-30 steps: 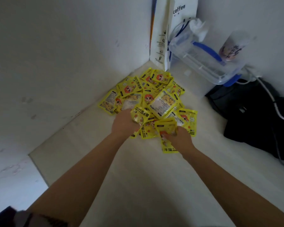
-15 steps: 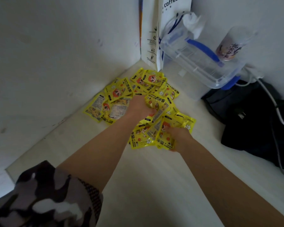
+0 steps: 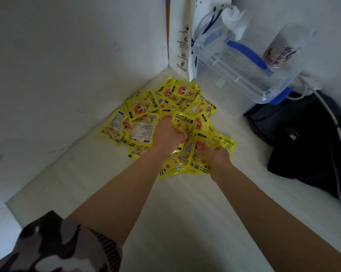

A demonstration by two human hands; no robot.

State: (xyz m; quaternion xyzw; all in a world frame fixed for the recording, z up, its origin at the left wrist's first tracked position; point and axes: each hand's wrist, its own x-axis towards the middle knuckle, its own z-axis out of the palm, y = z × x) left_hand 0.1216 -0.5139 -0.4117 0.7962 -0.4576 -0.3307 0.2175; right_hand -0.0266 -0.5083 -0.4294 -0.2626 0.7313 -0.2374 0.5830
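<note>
A heap of several yellow hand-warmer packets (image 3: 144, 108) lies on the pale floor (image 3: 185, 209) in a corner between white walls. My left hand (image 3: 166, 134) is dug into the middle of the heap and grips packets, one standing up against its fingers. My right hand (image 3: 217, 158) is at the heap's near right edge, holding a bunch of packets (image 3: 187, 161) bunched between both hands. The fingers of both hands are mostly hidden by packets.
A white paper coffee bag (image 3: 182, 36) stands in the corner. Beside it is a clear plastic box with a blue handle (image 3: 244, 63), a cup (image 3: 281, 50) on its lid. A black bag (image 3: 307, 138) and white cable (image 3: 330, 114) lie at right.
My left hand moved forward into the heap's middle and took hold of packets. My right hand gathered more packets at the near edge. The camera moved closer.
</note>
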